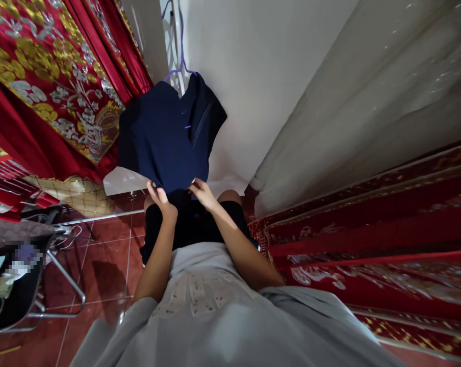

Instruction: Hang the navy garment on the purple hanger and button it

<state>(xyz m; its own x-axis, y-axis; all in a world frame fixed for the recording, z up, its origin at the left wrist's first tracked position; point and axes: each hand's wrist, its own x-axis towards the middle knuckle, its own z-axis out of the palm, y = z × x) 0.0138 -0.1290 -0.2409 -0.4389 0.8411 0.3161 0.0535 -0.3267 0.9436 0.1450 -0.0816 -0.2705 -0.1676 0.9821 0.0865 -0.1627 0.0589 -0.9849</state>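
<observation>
A navy blue short-sleeved shirt [165, 132] with a collar and open neck placket hangs on a purple hanger [182, 63] in front of me. At its lower left edge is my left hand [161, 200], with thumb and fingers stretched apart beside the cloth. My right hand [202, 192] bends its fingers in at the lower right hem and pinches the shirt there. Part of the hem between my hands is dark and hard to make out against my black shorts [196, 224].
Red cloth with gold and silver embroidery [62, 76] hangs at the left. A black chair [20, 295] with metal legs holds small items. Sheer whitish fabric [349, 102] and red embroidered garments [368, 239] hang along the right. The floor has red tiles [108, 244].
</observation>
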